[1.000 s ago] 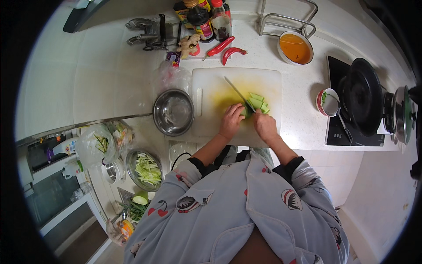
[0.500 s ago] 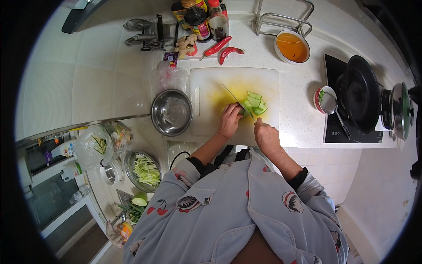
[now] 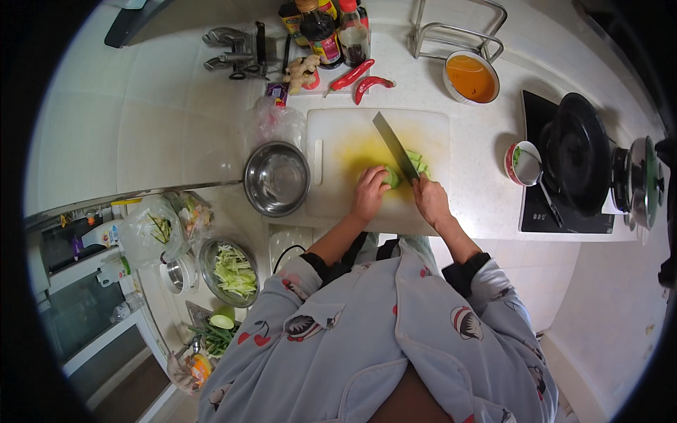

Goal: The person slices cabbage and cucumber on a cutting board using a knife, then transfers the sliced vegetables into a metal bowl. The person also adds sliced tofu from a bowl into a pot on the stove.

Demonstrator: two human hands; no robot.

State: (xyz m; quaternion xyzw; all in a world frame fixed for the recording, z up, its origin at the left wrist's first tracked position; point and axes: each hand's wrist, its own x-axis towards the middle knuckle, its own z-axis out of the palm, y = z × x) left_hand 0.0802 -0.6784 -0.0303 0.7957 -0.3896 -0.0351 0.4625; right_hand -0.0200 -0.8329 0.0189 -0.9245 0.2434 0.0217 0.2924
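A white cutting board (image 3: pixel 345 134) with a yellow stain lies in front of me. My right hand (image 3: pixel 431 197) is closed around the handle of a cleaver (image 3: pixel 395 146), whose wide blade is tilted and shows its flat side. Cut pale green vegetable slices (image 3: pixel 419 163) lie just right of the blade, partly hidden by it. Left of the blade, my left hand (image 3: pixel 369 190) grips the remaining piece of green vegetable (image 3: pixel 391 177) against the board, fingers bent over it. The vegetable's exact kind is unclear.
A steel bowl (image 3: pixel 276 180) stands left of the board. Red chilies (image 3: pixel 350 77), ginger (image 3: pixel 302 70) and sauce bottles (image 3: pixel 319 35) are behind it. To the right are a bowl of orange liquid (image 3: pixel 470 76), a small bowl with a spoon (image 3: pixel 523 163) and a black wok (image 3: pixel 578 155). Shredded vegetable fills another bowl (image 3: pixel 234 273).
The cleaver has lifted and turned from edge-on to showing its flat side, shifting right over the slices. My right hand moved slightly up and right; the left stays on the vegetable.
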